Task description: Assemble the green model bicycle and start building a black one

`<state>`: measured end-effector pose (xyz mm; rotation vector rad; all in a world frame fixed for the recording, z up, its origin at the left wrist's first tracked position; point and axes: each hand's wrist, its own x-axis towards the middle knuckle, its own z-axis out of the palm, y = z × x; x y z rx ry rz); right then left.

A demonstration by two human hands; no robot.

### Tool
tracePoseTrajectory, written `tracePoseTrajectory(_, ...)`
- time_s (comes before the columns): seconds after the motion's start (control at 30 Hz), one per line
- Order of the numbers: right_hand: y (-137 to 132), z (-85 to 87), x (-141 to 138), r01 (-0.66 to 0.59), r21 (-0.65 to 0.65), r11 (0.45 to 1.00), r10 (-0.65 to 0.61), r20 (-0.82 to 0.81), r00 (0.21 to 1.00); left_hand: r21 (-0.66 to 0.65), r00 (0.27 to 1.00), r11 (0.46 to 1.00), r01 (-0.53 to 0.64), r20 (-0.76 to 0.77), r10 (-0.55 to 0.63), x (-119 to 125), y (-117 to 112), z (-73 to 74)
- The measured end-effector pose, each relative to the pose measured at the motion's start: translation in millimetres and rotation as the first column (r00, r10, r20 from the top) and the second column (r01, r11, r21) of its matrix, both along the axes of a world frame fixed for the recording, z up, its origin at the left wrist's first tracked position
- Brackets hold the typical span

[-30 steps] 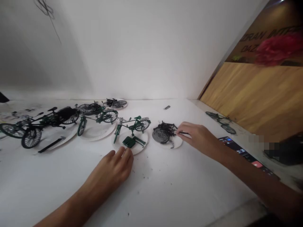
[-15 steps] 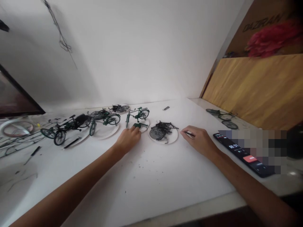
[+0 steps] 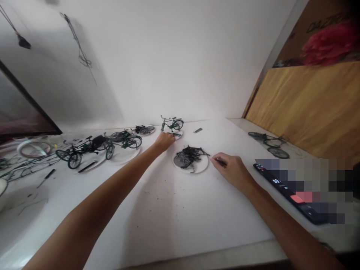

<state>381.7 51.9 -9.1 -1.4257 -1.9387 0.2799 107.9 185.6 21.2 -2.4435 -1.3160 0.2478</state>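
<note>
My left hand (image 3: 165,141) is closed on the near edge of a small white plate (image 3: 180,134) by the wall. A green model bicycle (image 3: 172,123) stands upright on that plate, and part of a dark green piece shows beside my fingers. My right hand (image 3: 231,165) is closed on a slim dark piece (image 3: 221,162), mostly hidden by the fingers. Just left of that hand lies a white plate (image 3: 202,167) heaped with black model bicycle parts (image 3: 189,157), wheels among them.
Several assembled model bicycles (image 3: 84,150) and plates crowd the left. A screwdriver (image 3: 46,177) lies there. At right are a phone (image 3: 292,195), another model bicycle (image 3: 268,142) and a wooden board (image 3: 306,108). Tiny scraps lie in front; a small grey piece (image 3: 198,130) is farther back.
My left hand has moved away from me toward the wall, and the plate with the green bicycle has moved with it. My right hand stays beside the parts plate. The camera view has shifted slightly.
</note>
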Motion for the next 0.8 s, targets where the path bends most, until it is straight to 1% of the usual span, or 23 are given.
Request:
tracePoseTrajectory(0.17,5.1,-3.2,-2.3,-0.001,-0.016,1.000,0.001,0.012,1.000,-0.009,0.998,0.999,-0.053,0.045,0.053,14.1,44.9,-4.1)
tracePoseTrajectory(0.3,8.9,-4.7,-1.7,0.009,0.006,1.000,-0.009,-0.001,1.000,-0.023,0.995,0.997,-0.075,0.069,0.076,24.7,73.8,-5.7)
tracePoseTrajectory(0.4,10.5,-6.2,-0.3,0.017,0.018,1.000,-0.017,-0.013,1.000,-0.021,0.993,0.996,-0.091,0.078,0.092,28.5,88.3,-1.6)
tracePoseTrajectory(0.5,11.8,-7.6,0.3,0.029,0.015,0.999,-0.029,-0.014,0.999,-0.010,0.991,0.996,-0.094,0.095,0.094,36.3,96.6,8.5)
tracePoseTrajectory(0.57,12.9,-8.1,-0.2,0.031,0.014,0.999,-0.031,-0.006,0.999,-0.005,0.991,0.998,-0.058,0.117,0.058,50.0,99.9,15.6)
tracePoseTrajectory(0.63,13.9,-8.4,-0.9,0.032,0.014,0.999,-0.032,0.015,0.999,-0.002,0.988,1.000,0.016,0.153,-0.016,71.5,102.8,19.7)
tracePoseTrajectory(0.73,14.9,-8.7,-1.5,0.057,0.015,0.998,-0.058,0.064,0.996,-0.038,0.974,0.991,0.131,0.192,-0.121,110.0,109.0,17.2)
tracePoseTrajectory(0.8,15.2,-9.1,-1.5,0.073,0.016,0.997,-0.074,0.103,0.992,-0.064,0.966,0.984,0.168,0.210,-0.151,132.3,115.2,11.8)
